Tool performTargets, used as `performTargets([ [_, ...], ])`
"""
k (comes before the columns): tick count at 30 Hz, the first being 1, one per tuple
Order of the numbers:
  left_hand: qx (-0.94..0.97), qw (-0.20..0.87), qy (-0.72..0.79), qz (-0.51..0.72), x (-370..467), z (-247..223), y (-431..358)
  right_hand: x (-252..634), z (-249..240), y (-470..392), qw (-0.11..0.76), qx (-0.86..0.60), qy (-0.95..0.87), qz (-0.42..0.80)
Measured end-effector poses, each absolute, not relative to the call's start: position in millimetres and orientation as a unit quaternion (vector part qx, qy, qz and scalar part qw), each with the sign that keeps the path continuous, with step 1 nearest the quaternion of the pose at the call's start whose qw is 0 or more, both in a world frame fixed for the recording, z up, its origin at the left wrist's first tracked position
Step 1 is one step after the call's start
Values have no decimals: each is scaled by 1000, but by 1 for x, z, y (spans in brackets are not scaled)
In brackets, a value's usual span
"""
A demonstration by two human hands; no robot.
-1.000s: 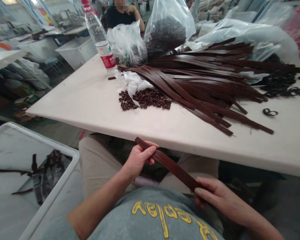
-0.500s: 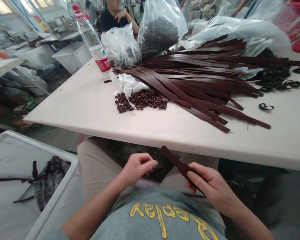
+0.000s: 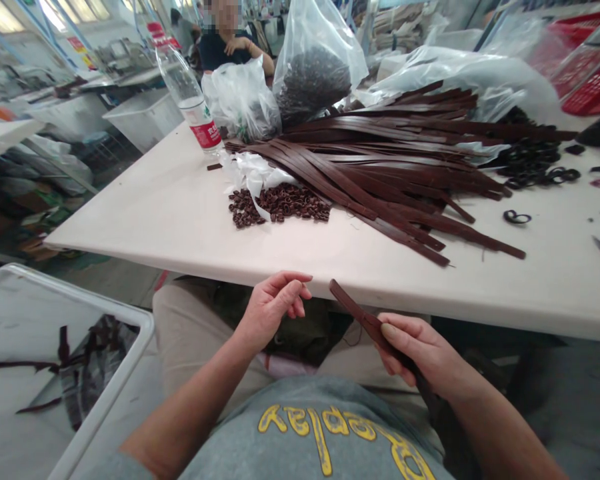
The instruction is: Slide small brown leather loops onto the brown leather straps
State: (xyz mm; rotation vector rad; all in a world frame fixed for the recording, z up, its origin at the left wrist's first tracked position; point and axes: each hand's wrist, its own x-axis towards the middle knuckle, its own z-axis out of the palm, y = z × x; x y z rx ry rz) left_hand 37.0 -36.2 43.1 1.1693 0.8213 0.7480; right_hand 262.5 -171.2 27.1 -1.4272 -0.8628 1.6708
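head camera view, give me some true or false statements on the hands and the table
1. The right hand grips a flat dark brown strap. True.
2. The left hand holds a clear plastic bottle. False: no object shows in it.
3. Small dark brown loops lie on the white table. True.
4. The heap of long dark brown straps lies in the picture's left half. False: mostly in the right.

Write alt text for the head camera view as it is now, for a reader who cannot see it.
A person's right hand grips a dark brown strap beside a pale table, the left hand held near it without touching. On the table lie a pile of similar straps, small brown loops and a plastic bottle.
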Motion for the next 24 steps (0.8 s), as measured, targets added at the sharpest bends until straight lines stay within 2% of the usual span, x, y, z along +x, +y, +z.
performTargets([
  [8,518,727,355,277,47,55,-34,267,27,-167,322,-590,-442,594],
  [11,498,735,372,271,52,46,-38,265,22,-166,305,-629,-501,510],
  [16,438,762,398,264,63,20,-56,237,-2,-158,404,-655,-571,287],
  [19,411,767,414,268,66,9,-65,219,-15,-154,447,-624,-598,230],
  [24,372,777,405,307,64,5,-69,215,-25,-148,461,-581,-659,122],
])
